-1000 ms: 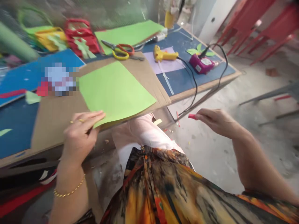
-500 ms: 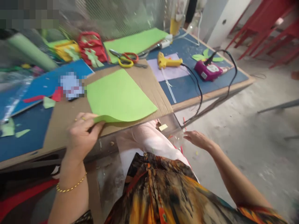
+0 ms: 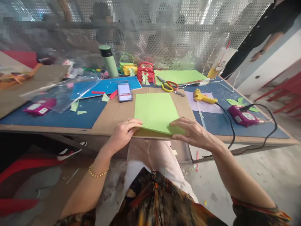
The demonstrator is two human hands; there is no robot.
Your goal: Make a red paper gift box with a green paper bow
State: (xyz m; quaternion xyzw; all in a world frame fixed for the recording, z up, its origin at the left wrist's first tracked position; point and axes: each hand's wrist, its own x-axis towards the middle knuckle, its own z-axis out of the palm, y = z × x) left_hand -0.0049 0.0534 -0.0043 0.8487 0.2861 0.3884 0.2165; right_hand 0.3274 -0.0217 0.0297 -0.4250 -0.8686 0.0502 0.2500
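Observation:
A light green paper sheet (image 3: 155, 111) lies on a brown cardboard board (image 3: 115, 114) at the table's near edge. My left hand (image 3: 124, 133) pinches the sheet's near left corner, thumb under and fingers on top. My right hand (image 3: 191, 133) rests on the near right corner with fingers spread, pressing it down. Both hands are at the table's front edge, above my lap.
Orange-and-yellow scissors (image 3: 168, 85), a yellow glue gun (image 3: 203, 97) with a black cord, a magenta box (image 3: 243, 115), a green bottle (image 3: 110, 61), small red and yellow paper baskets (image 3: 145, 73) and a second green sheet (image 3: 180, 76) lie behind. A person stands at the far right (image 3: 261, 34).
The view has swung up and left to face the table. My right hand let go of a small red piece beside the table and came onto the green sheet's right corner.

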